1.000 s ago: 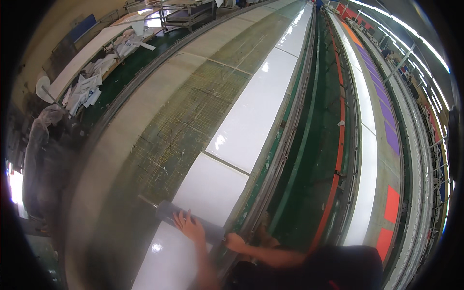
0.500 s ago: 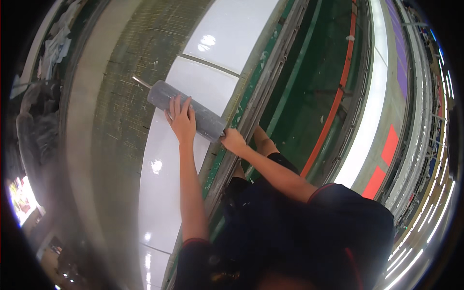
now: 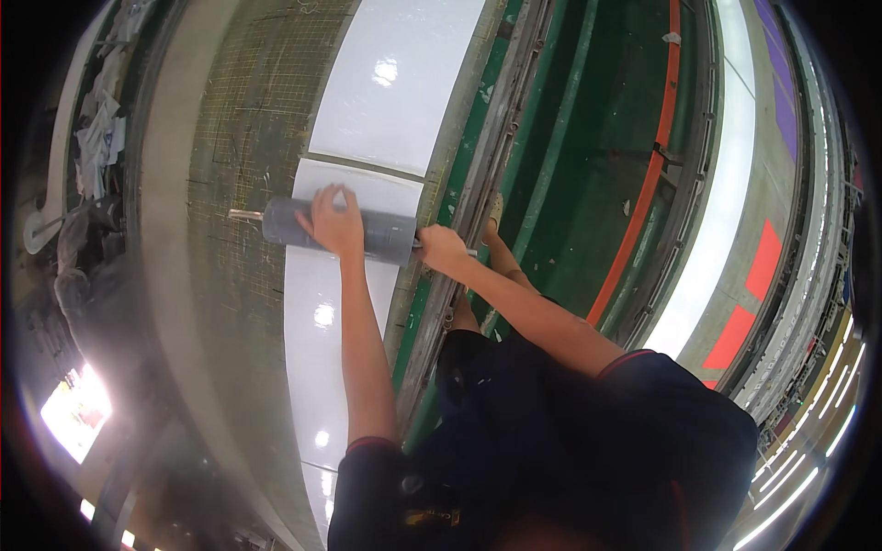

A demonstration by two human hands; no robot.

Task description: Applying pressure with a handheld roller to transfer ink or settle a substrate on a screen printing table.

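A grey cylindrical roller (image 3: 384, 235) lies across a strip of glossy white sheets (image 3: 381, 101) on a long table. A thin metal rod (image 3: 244, 214) sticks out of its left end. On top of the roller rests my left hand (image 3: 336, 223), its fingers apart and partly bent, slightly blurred. My right hand (image 3: 443, 250) is closed around the rod at the roller's right end, beside the table edge. The roller covers part of the sheet under it; a narrow gap parts that sheet from the one farther off.
The table surface (image 3: 248, 119) left of the sheets is worn, with yellow grid lines. A metal rail (image 3: 501, 110) runs along its right edge. Beyond the green floor (image 3: 597, 156) and an orange strip (image 3: 634, 216) stands another long table with a white strip (image 3: 707, 230) and red pieces (image 3: 764, 260).
The view has shifted, and the roller now lies more level across the sheets. My left hand's fingers have gone from spread flat to more bent. My right hand keeps hold of the rod.
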